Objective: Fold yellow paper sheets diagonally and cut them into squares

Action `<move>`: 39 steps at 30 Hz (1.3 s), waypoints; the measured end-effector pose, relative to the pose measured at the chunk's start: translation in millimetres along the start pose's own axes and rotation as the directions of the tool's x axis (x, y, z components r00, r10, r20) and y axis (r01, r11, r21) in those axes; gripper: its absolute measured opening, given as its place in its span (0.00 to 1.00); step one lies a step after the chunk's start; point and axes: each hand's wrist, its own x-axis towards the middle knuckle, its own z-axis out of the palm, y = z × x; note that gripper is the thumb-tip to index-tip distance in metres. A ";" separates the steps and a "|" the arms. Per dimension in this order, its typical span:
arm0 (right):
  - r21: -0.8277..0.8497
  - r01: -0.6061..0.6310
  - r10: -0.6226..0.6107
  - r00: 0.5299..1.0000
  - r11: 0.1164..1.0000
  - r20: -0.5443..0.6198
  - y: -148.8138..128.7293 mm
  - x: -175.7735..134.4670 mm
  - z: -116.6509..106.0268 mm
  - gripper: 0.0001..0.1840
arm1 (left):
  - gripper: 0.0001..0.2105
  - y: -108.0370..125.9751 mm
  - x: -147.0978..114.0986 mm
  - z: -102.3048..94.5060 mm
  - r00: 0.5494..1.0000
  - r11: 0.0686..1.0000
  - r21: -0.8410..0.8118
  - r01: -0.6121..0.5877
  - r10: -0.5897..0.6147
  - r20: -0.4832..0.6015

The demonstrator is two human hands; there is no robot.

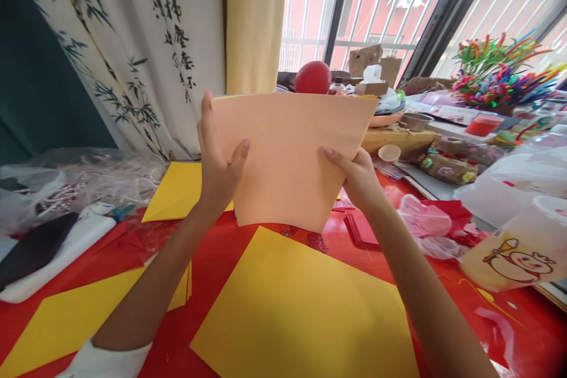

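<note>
Raised above the table is a peach-coloured sheet of paper, tilted up toward me. My left hand grips its left side, thumb on the near face and fingers behind. On the right side my right hand pinches it the same way, its fingers mostly hidden behind. A thin yellow edge shows along the sheet's top. Below, nearest to me, a large yellow sheet lies flat on the red tabletop. More yellow paper lies under my left forearm, and another yellow piece sits behind my left wrist.
Clear plastic wrap and a black item lie at left. Small red papers, pink plastic bags and a cup with a cartoon crowd the right. Behind stand a red ball and colourful pipe cleaners.
</note>
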 end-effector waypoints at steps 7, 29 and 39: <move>-0.052 0.017 -0.020 0.998 0.999 -0.064 5.5 1.2 3.2 0.14 | 0.31 14.4 -13.7 14.5 0.971 0.945 0.226 -0.235 0.238 0.016; -0.061 -0.001 -0.004 0.997 0.998 -0.078 5.9 0.8 2.2 0.13 | 0.35 19.5 -21.9 21.1 0.969 0.936 0.254 -0.245 0.231 0.085; -0.040 -0.024 0.021 0.997 0.999 -0.072 5.7 0.6 1.8 0.13 | 0.35 20.4 -22.4 22.5 0.958 0.924 0.257 -0.284 0.266 0.104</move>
